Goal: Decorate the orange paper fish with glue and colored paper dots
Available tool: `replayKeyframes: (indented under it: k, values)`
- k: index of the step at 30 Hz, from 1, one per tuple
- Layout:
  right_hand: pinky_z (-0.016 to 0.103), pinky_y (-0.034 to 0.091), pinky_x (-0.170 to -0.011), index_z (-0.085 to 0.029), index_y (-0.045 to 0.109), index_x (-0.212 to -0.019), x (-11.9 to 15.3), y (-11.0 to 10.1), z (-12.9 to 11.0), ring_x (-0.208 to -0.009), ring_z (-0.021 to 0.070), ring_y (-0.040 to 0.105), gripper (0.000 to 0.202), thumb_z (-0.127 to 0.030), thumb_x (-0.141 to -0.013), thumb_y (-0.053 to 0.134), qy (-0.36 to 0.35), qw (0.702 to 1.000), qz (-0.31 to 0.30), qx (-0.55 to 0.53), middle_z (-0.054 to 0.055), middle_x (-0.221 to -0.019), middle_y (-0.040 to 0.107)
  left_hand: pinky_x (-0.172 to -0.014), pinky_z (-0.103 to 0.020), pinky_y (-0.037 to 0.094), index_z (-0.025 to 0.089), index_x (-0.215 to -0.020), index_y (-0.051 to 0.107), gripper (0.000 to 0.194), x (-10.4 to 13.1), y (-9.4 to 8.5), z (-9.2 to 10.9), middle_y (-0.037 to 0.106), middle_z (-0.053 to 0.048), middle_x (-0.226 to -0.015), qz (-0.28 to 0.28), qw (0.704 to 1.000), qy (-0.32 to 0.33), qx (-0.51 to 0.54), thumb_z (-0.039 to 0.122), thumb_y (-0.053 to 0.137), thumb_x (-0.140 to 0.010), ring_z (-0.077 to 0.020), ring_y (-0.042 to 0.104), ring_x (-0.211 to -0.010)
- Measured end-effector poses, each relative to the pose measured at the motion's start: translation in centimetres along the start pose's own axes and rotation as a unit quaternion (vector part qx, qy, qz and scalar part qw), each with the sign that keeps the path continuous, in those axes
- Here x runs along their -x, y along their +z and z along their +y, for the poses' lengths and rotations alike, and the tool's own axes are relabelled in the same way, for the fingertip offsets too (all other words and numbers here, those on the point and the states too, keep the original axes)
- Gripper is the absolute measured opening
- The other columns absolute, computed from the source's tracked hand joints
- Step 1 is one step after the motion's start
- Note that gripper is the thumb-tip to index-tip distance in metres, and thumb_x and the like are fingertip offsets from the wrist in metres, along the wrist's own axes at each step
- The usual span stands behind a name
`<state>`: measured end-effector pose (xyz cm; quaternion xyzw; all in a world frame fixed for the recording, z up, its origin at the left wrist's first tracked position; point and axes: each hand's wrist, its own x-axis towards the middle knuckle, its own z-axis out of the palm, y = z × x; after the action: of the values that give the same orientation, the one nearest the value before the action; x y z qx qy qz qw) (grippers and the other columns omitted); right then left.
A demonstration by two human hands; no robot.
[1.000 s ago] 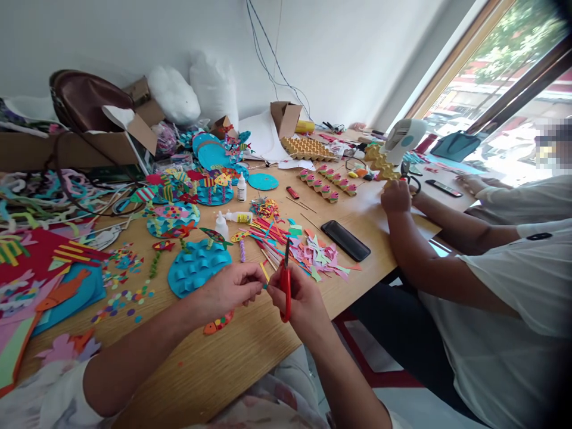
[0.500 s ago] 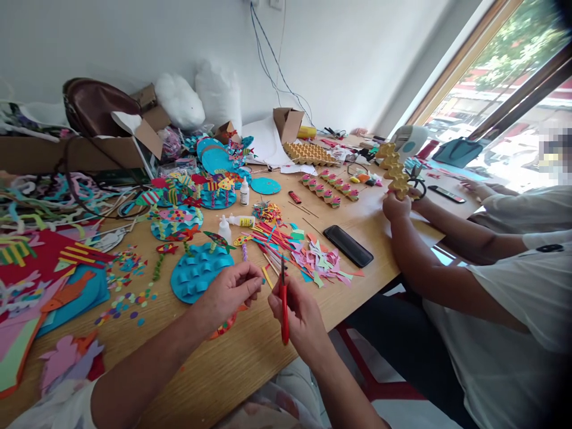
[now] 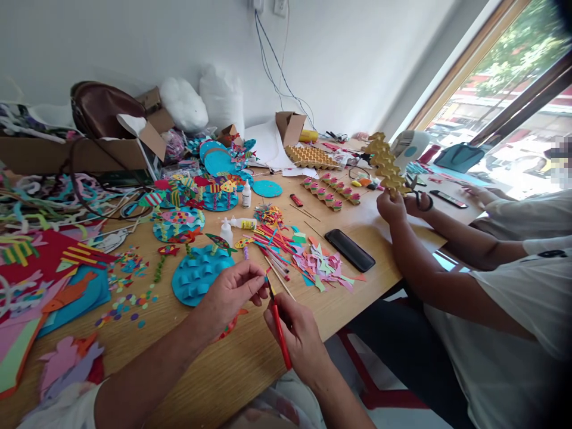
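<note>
Left hand (image 3: 236, 287), fingertips pinched together, partly hid a round blue textured base (image 3: 194, 274); multicoloured paper scraps (image 3: 318, 260) lay beyond the tilted right hand (image 3: 298, 335), clamped on red-handled scissors (image 3: 281, 336).

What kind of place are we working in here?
Probably a small craft workshop: the long wooden table bears a loose pile of pastel paper scraps and a round blue base with raised paper-like loops, while the right hand holds red-handled scissors.
</note>
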<state>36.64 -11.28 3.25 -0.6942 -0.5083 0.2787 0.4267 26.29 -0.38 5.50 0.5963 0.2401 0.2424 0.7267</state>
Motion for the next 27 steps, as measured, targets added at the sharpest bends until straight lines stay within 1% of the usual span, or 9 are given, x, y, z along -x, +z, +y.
replayKeyframes:
  k: [9, 15, 19, 27]
  values:
    - [0.021, 0.025, -0.05, -0.02, 0.037, -0.062, 0.25, -0.14, 0.19, -0.053, 0.0093, 0.031, 0.022, -0.029, -0.079, 0.048, -0.002, 0.999, 0.015, 0.031, -0.006, -0.056, 0.035, -0.053, -0.02, 0.042, 0.015, -0.073, 0.054, 0.017, -0.1, 0.15, 0.15, 0.059, 0.002, -0.06, 0.0, 1.0, -0.016, 0.009, 0.031, 0.059, -0.073, -0.0104, 0.055, -0.058]
    - [0.021, 0.026, -0.049, -0.019, 0.039, -0.062, 0.15, -0.28, 0.43, -0.052, 0.0089, 0.031, 0.025, -0.033, -0.081, 0.048, -0.007, 0.998, 0.026, 0.061, -0.006, -0.055, 0.036, -0.053, -0.022, 0.043, 0.016, -0.072, 0.053, 0.021, -0.18, 0.18, 0.22, 0.058, 0.002, -0.06, -0.002, 1.0, -0.021, 0.008, 0.035, 0.061, -0.07, -0.0111, 0.055, -0.057]
    - [0.021, 0.025, -0.048, -0.019, 0.039, -0.061, 0.19, -0.49, 0.41, -0.051, 0.0088, 0.031, 0.028, -0.037, -0.081, 0.047, -0.004, 0.997, 0.019, 0.072, -0.006, -0.054, 0.035, -0.052, -0.021, 0.043, 0.015, -0.072, 0.054, 0.021, -0.26, 0.16, 0.41, 0.059, 0.002, -0.06, -0.005, 1.0, -0.028, -0.001, 0.035, 0.061, -0.07, -0.011, 0.056, -0.057]
    - [0.021, 0.024, -0.048, -0.02, 0.036, -0.059, 0.36, -0.7, 0.53, -0.05, 0.0086, 0.03, 0.028, -0.035, -0.08, 0.046, -0.002, 0.997, 0.011, 0.075, -0.006, -0.053, 0.033, -0.051, -0.021, 0.043, 0.015, -0.071, 0.054, 0.018, -0.3, -0.12, 0.66, 0.058, 0.002, -0.059, -0.019, 0.999, -0.041, -0.022, 0.032, 0.06, -0.069, -0.0106, 0.056, -0.056]
